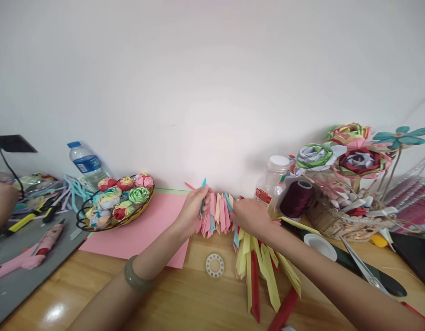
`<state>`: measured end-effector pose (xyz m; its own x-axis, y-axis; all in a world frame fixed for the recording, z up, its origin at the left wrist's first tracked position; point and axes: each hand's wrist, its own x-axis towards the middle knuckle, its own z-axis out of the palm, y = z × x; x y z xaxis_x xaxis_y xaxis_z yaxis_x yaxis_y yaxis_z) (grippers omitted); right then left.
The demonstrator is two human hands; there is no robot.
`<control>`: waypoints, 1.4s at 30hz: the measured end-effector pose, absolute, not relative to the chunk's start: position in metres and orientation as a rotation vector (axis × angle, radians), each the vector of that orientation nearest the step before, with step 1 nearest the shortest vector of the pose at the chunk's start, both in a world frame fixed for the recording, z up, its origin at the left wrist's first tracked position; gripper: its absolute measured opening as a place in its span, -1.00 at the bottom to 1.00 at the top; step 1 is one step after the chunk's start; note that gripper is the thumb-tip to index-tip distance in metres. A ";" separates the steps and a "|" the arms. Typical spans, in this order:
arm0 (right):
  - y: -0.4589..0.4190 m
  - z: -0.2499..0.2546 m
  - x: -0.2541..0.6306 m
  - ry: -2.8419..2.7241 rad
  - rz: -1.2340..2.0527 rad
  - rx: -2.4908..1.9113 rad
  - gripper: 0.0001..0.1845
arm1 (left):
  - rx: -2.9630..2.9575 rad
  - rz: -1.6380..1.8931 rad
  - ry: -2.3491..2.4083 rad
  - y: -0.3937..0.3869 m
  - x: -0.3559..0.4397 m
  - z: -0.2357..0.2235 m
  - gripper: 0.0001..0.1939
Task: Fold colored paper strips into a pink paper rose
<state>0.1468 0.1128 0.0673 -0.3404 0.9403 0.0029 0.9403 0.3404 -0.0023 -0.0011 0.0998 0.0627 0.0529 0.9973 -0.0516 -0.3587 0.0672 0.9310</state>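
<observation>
My left hand [191, 214], a green bangle [138, 275] on its wrist, pinches a blue folded paper piece [203, 183] held upright. Right beside it, against the wall, stands a row of folded paper pieces [219, 212] in pink, blue and cream. At the row's right end my right hand [252, 214] is closed, its fingertips at the pieces; what they grip is hidden. Below that hand, yellow and red folded paper strips [263, 269] fan out over the table. A round white ring with holes [208, 265] lies in front of the row.
Pink paper [143, 230] and a basket of paper flowers [118, 225] are at left, near a water bottle [86, 161] and glue gun [29, 257]. Another person's hand [2, 197] shows far left. Rightward stand a jar [272, 181], purple thread [297, 198], scissors [365, 269] and a flower basket [336, 223].
</observation>
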 end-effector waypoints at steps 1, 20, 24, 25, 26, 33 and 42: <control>0.115 0.065 0.145 -2.565 0.000 -1.823 -0.73 | 0.874 1.301 0.925 0.100 -0.002 0.064 -0.69; 0.096 0.091 0.134 -2.303 0.270 -1.472 -0.73 | 0.729 1.482 0.714 0.095 0.016 0.058 -0.90; 0.095 0.087 0.130 -2.326 0.300 -1.473 -0.75 | 0.650 1.437 0.714 0.089 0.019 0.063 -0.81; 0.094 0.087 0.129 -2.330 0.272 -1.482 -0.75 | 0.637 1.432 0.723 0.089 0.019 0.064 -0.80; 0.094 0.087 0.128 -2.336 0.237 -1.496 -0.76 | 0.631 1.427 0.731 0.088 0.020 0.064 -0.80; 0.095 0.087 0.125 -2.375 0.068 -1.518 -0.79 | 0.707 1.432 0.773 0.088 0.018 0.065 -0.92; 0.101 0.066 0.130 -2.733 -0.088 -0.923 -0.77 | 0.563 1.627 0.851 0.095 0.000 0.081 -0.93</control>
<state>0.1300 0.1008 0.0661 -0.7662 0.5884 0.2583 0.6037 0.7968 -0.0241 -0.0004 0.0952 0.0809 -0.2275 0.9703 -0.0827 -0.6211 -0.0792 0.7797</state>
